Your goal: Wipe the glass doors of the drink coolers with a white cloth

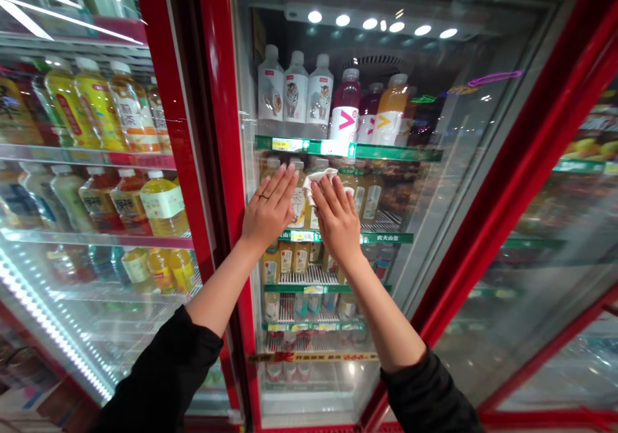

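My left hand [271, 209] lies against the glass door [410, 195] of a drinks fridge, near its red left edge. Its fingers are stretched out and hold nothing; a ring shows on one of them. Just to the right, my right hand [337, 221] presses a crumpled white cloth [313, 184] to the same glass. The cloth sticks out past the thumb and fingertips, and the rest of it is hidden under the palm. Behind the glass, both hands are level with a shelf of tea bottles [297, 211], partly covered by them.
Red door frames [217, 98] border the glass. Above my hands, white-labelled bottles [296, 92] and juice bottles [345, 108] stand on a green-edged shelf [400, 152]. Another fridge with yellow drink bottles [91, 108] is at left, and more shelves show through glass at right.
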The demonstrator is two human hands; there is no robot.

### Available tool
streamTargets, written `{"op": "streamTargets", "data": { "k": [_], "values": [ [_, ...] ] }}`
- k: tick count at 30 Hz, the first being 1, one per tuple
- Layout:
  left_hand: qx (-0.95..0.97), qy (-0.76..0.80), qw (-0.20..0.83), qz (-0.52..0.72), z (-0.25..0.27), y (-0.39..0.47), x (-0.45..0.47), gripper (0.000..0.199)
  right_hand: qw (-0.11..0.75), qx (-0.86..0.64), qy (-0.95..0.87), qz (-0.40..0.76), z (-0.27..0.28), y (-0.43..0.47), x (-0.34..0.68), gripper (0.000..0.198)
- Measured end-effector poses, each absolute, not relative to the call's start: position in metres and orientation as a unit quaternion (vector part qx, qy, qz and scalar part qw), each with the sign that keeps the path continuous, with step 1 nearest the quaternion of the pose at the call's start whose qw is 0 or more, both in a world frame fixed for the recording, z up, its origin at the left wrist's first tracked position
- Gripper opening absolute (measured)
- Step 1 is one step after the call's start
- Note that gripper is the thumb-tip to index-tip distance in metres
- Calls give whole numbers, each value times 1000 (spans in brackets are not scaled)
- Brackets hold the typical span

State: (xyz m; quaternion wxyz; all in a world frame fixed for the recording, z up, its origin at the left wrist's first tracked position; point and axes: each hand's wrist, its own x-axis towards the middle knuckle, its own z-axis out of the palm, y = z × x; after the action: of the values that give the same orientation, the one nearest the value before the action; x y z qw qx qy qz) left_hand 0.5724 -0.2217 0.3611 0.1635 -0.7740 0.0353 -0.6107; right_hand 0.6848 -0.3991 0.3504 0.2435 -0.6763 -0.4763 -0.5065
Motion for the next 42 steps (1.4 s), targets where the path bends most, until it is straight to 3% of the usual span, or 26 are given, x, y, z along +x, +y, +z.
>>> {"op": "streamTargets", "data": {
  "k": [5,13,20,23,29,33,38,42],
  "values": [
    [-783,36,146,-604,361,-222,571,89,210,-681,-495,-497,334,-433,709,66],
    [-763,29,186,-618,361,-223,573,88,290,-683,-432,-512,361,-407,698,68],
    [-769,23,172,-615,362,-229,570,90,214,-669,-512,-494,333,-433,707,63],
    [-769,16,164,-618,361,-238,568,90,220,-672,-494,-505,324,-458,726,63],
    [-768,18,131,-627,369,-258,583,91,284,-685,-452,-495,359,-452,734,72],
    [-780,17,126,-613,379,-277,600,90,278,-691,-451,-491,375,-433,720,68],
    [-798,29,129,-588,369,-289,610,93,197,-675,-519,-486,340,-461,732,60],
    [-817,25,137,-560,360,-286,610,103,211,-679,-499,-495,313,-496,758,63]
  ]
}}
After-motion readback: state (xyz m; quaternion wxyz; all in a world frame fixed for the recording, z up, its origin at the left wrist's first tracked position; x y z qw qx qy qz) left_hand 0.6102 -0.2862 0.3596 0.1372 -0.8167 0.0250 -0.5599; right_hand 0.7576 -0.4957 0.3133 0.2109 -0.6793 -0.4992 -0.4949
